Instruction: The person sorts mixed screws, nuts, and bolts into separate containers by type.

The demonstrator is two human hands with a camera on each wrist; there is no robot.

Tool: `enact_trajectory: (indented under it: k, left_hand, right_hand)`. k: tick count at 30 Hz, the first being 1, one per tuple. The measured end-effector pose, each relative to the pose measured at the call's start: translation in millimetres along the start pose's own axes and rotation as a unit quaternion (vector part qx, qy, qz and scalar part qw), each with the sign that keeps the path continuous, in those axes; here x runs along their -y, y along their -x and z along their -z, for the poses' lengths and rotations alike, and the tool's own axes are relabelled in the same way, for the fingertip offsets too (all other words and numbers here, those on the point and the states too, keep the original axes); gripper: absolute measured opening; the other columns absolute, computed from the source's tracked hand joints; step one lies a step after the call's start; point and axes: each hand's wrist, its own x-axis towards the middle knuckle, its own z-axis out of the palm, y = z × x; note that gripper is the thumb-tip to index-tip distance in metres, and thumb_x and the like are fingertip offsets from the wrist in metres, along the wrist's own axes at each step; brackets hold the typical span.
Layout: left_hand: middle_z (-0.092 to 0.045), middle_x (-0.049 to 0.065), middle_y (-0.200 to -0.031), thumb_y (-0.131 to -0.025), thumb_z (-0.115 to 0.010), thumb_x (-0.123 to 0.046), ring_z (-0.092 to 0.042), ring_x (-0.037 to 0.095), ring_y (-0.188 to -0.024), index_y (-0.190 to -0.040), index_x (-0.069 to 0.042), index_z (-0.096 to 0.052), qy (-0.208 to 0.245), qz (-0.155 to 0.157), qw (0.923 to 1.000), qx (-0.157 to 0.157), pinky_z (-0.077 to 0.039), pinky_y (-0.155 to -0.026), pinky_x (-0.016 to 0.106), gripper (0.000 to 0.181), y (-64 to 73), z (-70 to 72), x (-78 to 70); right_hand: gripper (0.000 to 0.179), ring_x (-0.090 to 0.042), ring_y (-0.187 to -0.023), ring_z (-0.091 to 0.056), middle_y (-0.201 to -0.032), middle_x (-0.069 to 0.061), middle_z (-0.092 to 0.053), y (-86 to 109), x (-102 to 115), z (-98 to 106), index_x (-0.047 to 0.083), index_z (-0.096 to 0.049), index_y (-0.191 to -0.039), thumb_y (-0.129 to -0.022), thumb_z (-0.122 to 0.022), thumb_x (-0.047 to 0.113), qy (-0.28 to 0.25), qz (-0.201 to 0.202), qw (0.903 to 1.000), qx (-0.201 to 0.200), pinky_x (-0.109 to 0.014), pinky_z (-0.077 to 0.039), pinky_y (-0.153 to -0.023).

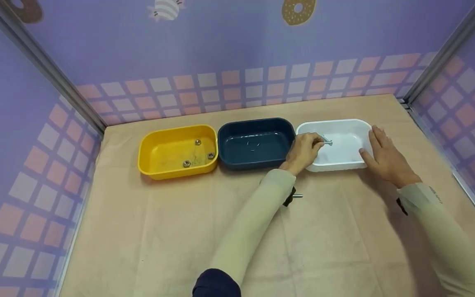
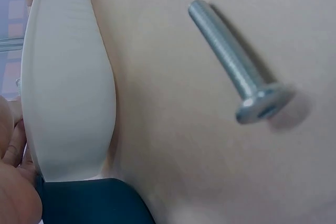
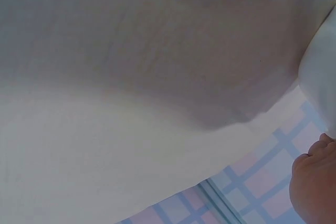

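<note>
My left hand point(image 1: 304, 149) reaches over the near left rim of the white tray point(image 1: 346, 166). Its thumb and fingertips pinch a silvery bolt point(image 1: 328, 142), whose head points right over the tray floor. More bolt metal shows just behind it. At the tray's right end, my right hand point(image 1: 387, 160) rests against the wall with fingers straight and the thumb at the rim. A loose bolt point(image 2: 228, 51) with a flat socket head lies on the cloth beneath my left wrist, largely covered by the sleeve in the head view.
A dark blue tray point(image 1: 258, 166) stands left of the white one, with a yellow tray point(image 1: 177, 174) beyond it. Several nuts point(image 1: 186, 163) lie in the yellow tray. Patterned panels point(image 1: 237, 49) enclose the cloth-covered table point(image 1: 171, 231) at the back and sides.
</note>
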Motion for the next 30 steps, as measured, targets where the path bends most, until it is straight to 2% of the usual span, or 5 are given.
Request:
enact_trajectory:
  k: [8, 16, 23, 30]
  left_hand:
    - [-0.081, -0.002, -0.112, -0.105, -0.070, -0.017, -0.071, 0.003, -0.100, -0.113, -0.011, -0.082, -0.007, -0.004, 1.0000, -0.003, -0.051, -0.085, 0.009, 0.016, 0.2, -1.6, 1.2]
    - [-0.080, 0.003, -0.116, -0.104, -0.072, -0.019, -0.073, 0.012, -0.108, -0.120, -0.008, -0.080, -0.040, -0.008, 0.9991, -0.008, -0.055, -0.092, 0.017, 0.021, 1.5, -2.6, 1.4]
    - [-0.079, 0.005, -0.116, -0.104, -0.071, -0.017, -0.072, 0.016, -0.110, -0.119, -0.005, -0.078, -0.036, -0.025, 0.9990, -0.005, -0.055, -0.094, 0.019, 0.020, 1.8, 3.0, 0.7]
    - [-0.078, 0.005, -0.117, -0.105, -0.070, -0.020, -0.071, 0.017, -0.113, -0.120, -0.004, -0.077, -0.032, -0.053, 0.9981, 0.009, -0.054, -0.098, 0.021, 0.022, 5.6, 10.2, -3.4]
  right_hand:
    - [0.084, -0.056, -0.162, -0.007, -0.176, -0.032, -0.005, -2.4, -1.4, 0.8, -0.011, -0.008, -0.166, -0.113, -0.039, 0.046, 0.002, 0.000, 1.0000, 0.005, -0.065, -0.009, -0.133]
    - [0.084, -0.055, -0.162, -0.005, -0.177, -0.030, -0.002, -1.1, -0.6, 0.5, -0.009, -0.006, -0.167, -0.113, -0.039, 0.047, -0.002, -0.008, 0.9999, 0.013, -0.064, -0.007, -0.133]
    - [0.084, -0.056, -0.162, -0.007, -0.177, -0.030, -0.004, -2.7, 1.0, -0.4, -0.010, -0.009, -0.167, -0.113, -0.040, 0.046, -0.001, -0.002, 1.0000, 0.003, -0.065, -0.009, -0.133]
    - [0.084, -0.056, -0.162, -0.004, -0.176, -0.031, -0.002, -1.1, 0.2, 0.2, -0.009, -0.006, -0.167, -0.113, -0.039, 0.046, -0.010, -0.010, 0.9998, 0.014, -0.063, -0.005, -0.134]
